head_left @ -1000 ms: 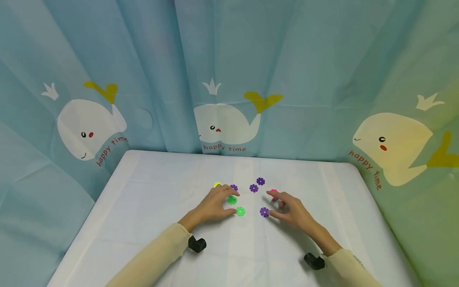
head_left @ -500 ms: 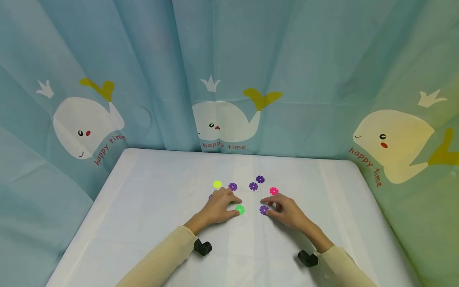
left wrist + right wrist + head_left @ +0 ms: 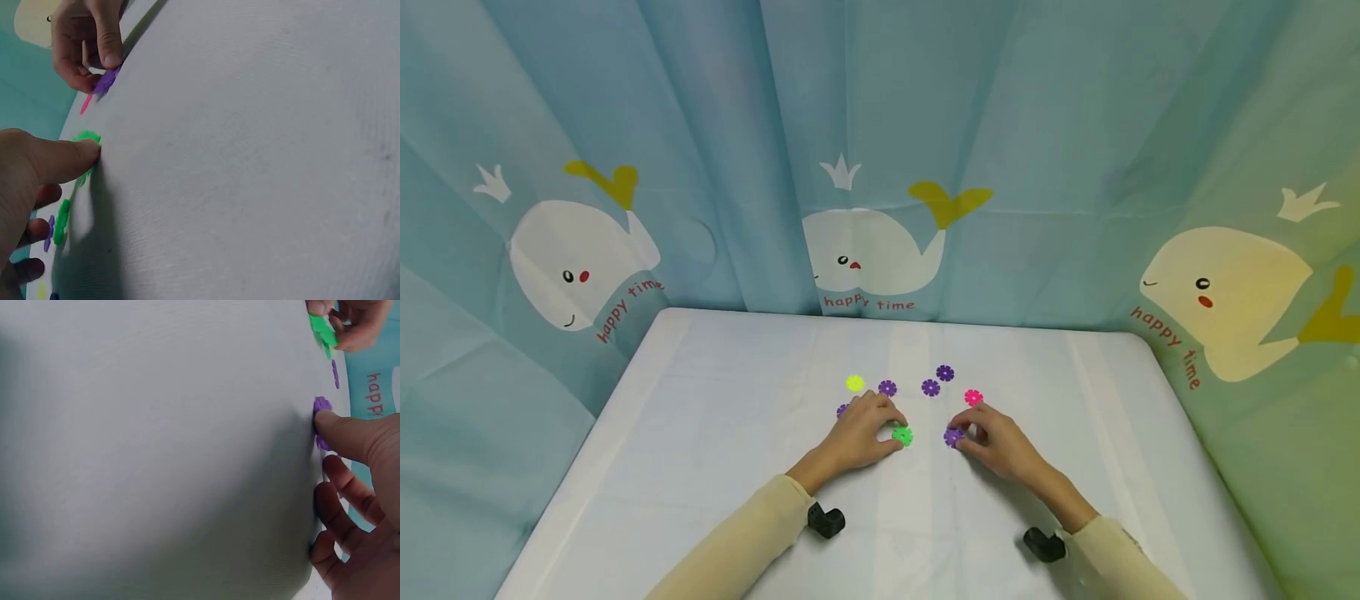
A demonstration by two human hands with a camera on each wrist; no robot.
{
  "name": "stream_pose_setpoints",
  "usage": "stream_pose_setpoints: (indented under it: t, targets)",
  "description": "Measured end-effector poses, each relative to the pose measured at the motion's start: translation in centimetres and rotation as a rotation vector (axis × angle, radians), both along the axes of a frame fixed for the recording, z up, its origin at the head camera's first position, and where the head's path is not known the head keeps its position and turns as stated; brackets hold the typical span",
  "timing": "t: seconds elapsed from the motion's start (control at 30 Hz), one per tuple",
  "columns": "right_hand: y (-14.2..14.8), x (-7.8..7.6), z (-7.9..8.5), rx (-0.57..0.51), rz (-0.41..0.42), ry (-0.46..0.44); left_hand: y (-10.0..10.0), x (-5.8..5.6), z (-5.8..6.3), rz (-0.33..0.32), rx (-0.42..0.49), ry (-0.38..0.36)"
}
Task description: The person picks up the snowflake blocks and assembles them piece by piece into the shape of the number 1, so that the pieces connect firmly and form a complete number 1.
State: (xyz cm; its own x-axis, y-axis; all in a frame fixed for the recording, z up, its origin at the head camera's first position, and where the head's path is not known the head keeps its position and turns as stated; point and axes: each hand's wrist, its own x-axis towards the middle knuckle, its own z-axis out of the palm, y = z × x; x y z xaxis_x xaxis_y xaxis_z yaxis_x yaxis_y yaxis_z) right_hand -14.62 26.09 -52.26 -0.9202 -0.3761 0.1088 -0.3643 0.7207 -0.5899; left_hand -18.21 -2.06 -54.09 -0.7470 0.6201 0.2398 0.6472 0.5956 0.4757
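Note:
My left hand (image 3: 865,429) pinches a bright green snowflake disc (image 3: 903,437) between thumb and forefinger. In the left wrist view the thumb covers part of this green disc (image 3: 86,135). Opposite it, my right hand (image 3: 996,440) pinches a purple snowflake disc (image 3: 953,437) at its edges. The thumb overlaps the purple disc (image 3: 322,405) in the right wrist view. A gap separates the two held discs. Another green disc (image 3: 61,222) lies by the left fingers, hidden in the head view. Just beyond the right knuckles is a pink disc (image 3: 973,397).
Behind the left hand lie a yellow disc (image 3: 854,382) and a purple disc (image 3: 887,388); another purple disc (image 3: 842,411) is partly hidden by that hand. Two purple discs sit mid-back. The white table (image 3: 715,400) meets a blue whale-print curtain (image 3: 1045,167) at its far edge.
My left hand has shifted slightly right and closed its fingers on the green disc. My right hand has moved slightly left and now pinches the purple disc.

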Motion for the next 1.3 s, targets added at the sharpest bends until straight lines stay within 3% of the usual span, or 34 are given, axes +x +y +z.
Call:
stream_pose_setpoints:
  t: [0.27,0.67,0.9,1.13,1.3]
  targets:
    - [-0.1,0.5,0.0,0.011,0.017,0.037,0.2,0.3,0.0,-0.026,0.053,0.026]
    - [0.2,1.2,-0.2,-0.021,-0.014,0.057,0.1,0.7,0.1,-0.008,0.194,-0.138]
    - [0.4,1.2,0.0,-0.093,-0.026,0.033,-0.3,0.4,0.2,-0.002,0.334,-0.192]
    - [0.1,1.0,1.9,-0.254,-0.109,-0.098,-1.0,-0.4,1.9,0.014,0.441,-0.209]
    - [-0.3,0.6,2.9,-0.369,-0.103,-0.130,-1.5,-0.7,3.4,0.013,0.463,-0.194]
